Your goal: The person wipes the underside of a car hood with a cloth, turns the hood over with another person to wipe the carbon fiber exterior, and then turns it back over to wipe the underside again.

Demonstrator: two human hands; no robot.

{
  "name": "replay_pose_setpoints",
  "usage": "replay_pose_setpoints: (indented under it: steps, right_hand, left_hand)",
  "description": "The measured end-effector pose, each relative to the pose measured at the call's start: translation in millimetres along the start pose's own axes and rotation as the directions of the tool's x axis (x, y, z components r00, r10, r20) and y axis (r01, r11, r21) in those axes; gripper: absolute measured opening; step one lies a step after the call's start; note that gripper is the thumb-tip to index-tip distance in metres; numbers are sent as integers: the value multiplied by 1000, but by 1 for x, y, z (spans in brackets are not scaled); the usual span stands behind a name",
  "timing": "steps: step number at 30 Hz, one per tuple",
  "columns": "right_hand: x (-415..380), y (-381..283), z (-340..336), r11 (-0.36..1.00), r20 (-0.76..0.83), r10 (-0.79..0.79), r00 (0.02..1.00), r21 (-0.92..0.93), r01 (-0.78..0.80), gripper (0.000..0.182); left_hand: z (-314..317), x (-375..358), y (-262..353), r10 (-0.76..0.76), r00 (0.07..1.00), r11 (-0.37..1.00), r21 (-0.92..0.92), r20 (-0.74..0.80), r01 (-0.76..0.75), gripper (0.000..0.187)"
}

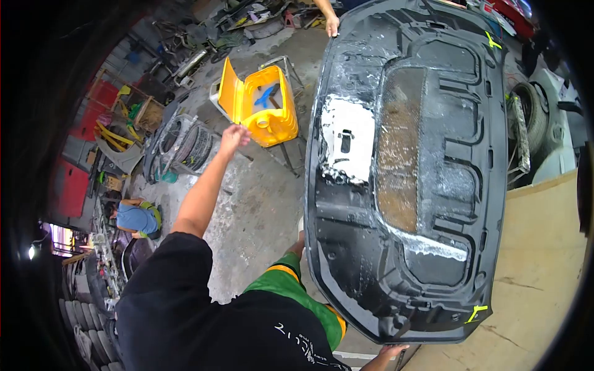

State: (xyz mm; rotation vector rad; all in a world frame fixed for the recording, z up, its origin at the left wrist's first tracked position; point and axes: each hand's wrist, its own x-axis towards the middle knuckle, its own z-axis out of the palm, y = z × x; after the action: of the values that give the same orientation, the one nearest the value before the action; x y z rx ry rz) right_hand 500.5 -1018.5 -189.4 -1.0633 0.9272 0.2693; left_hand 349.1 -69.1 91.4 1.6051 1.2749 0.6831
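A dark car hood [349, 232] fills the right half, its ribbed underside showing. It has a white patch, a long mesh-like strip and yellow tape marks at two corners. At its near edge, my right hand [391, 351] grips the rim, partly cut off by the frame. My left arm is stretched out forward, and my left hand [235, 137] hangs in the air, fingers loosely apart, holding nothing. Just beyond it stands a cut-open yellow plastic container [281, 127] with a blue item [266, 95] inside. Another person's hand [332, 26] holds the hood's far left corner.
The container rests on a metal stand [289, 159]. Stacked tires [185, 143] and car parts line the left side. A person in blue [137, 219] crouches farther back. A pale board [538, 260] lies to the right, below a tire [531, 112] and car panels.
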Motion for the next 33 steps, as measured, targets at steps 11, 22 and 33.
replay_pose_setpoints:
  steps: [11, 22, 33]
  right_hand:
    - [-297, 131, 106, 809, -453, 213, 866, -415, -416, 71]
    - [-314, 158, 129, 466, 30, 551, 834, -840, -278, 69]
    - [-371, 115, 531, 209, 622, 693, 364, -657, 724, 48]
  left_hand:
    - [16, 427, -210, 179, 926, 271, 888, 332, -371, 38]
    - [34, 405, -119, 114, 796, 986, -34, -595, -166, 24]
    - [-76, 285, 133, 182, 802, 753, -444, -569, -486, 16]
